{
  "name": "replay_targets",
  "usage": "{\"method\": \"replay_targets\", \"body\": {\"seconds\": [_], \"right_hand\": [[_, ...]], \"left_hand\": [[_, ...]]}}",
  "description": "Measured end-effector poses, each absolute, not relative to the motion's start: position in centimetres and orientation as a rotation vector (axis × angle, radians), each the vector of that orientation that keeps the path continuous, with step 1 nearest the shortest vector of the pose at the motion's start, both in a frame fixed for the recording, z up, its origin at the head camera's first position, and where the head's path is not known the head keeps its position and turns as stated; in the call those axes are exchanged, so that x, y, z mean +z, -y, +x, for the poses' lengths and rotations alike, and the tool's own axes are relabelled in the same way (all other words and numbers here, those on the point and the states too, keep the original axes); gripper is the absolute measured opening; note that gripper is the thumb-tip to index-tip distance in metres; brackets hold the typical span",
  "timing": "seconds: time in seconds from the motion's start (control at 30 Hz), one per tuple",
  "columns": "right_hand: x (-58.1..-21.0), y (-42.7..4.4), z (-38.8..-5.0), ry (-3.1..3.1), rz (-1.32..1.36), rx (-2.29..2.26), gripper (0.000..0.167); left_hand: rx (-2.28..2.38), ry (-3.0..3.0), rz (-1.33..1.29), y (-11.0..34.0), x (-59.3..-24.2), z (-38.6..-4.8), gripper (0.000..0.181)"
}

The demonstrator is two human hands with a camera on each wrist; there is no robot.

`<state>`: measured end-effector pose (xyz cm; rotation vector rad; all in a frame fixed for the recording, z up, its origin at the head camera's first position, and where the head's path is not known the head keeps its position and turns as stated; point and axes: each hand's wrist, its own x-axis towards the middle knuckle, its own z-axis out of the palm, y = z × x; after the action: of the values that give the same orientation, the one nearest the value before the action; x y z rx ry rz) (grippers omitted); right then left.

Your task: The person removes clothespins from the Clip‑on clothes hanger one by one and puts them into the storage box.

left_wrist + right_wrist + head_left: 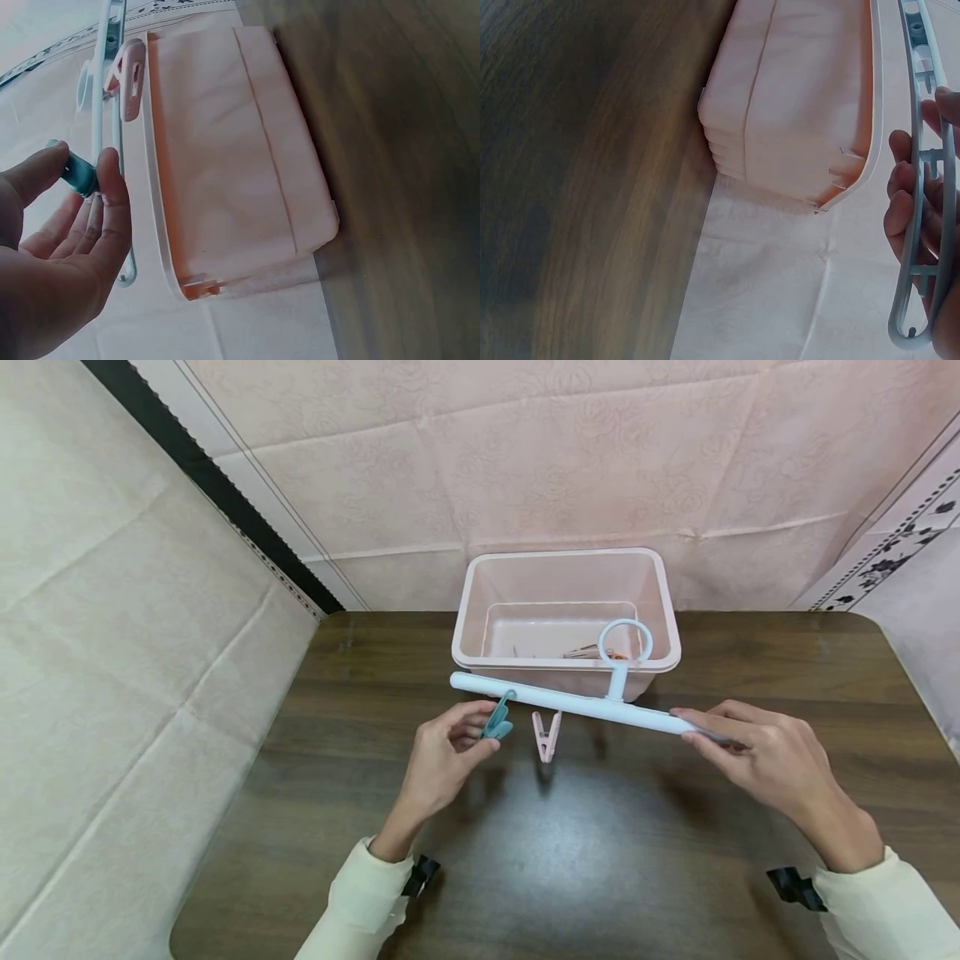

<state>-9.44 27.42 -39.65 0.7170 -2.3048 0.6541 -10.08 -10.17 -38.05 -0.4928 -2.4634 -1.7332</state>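
Note:
A light blue hanger with a ring-shaped hook is held above the table, slightly tilted. My right hand grips its right end; in the right wrist view the fingers wrap its slotted frame. My left hand pinches a teal clothespin between thumb and fingers. That clothespin's tip meets the bar left of the middle; whether it bites the bar I cannot tell. A pink clothespin hangs from the bar just to its right, seen also in the left wrist view.
Behind the hanger a pale pink plastic bin stands at the back of the brown wooden table. Some small items lie inside the bin, partly hidden by its front rim and the hook. Patterned cloth hangs behind the table.

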Motion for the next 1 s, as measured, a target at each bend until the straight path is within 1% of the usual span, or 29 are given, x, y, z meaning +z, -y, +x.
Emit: {"method": "replay_targets", "body": {"seconds": [0.3,0.53,0.73,1.0], "right_hand": [[-39.6,-27.4,-9.6,2.275,0.726,0.653,0.051],[-39.7,-27.7,-9.6,2.306,0.736,0.646,0.048],[-39.8,-27.7,-9.6,2.275,0.738,0.656,0.049],[-39.8,-27.8,-9.6,2.293,0.746,0.655,0.048]], "left_hand": [[-1.68,2.429,-0.577,10.0,-36.7,-10.8,0.037],[-1.656,2.425,-0.577,10.0,-35.6,-11.5,0.033],[-1.654,2.395,-0.604,9.8,-34.8,-12.4,0.03],[-1.572,2.383,-0.625,9.7,-33.8,-13.7,0.03]]}}
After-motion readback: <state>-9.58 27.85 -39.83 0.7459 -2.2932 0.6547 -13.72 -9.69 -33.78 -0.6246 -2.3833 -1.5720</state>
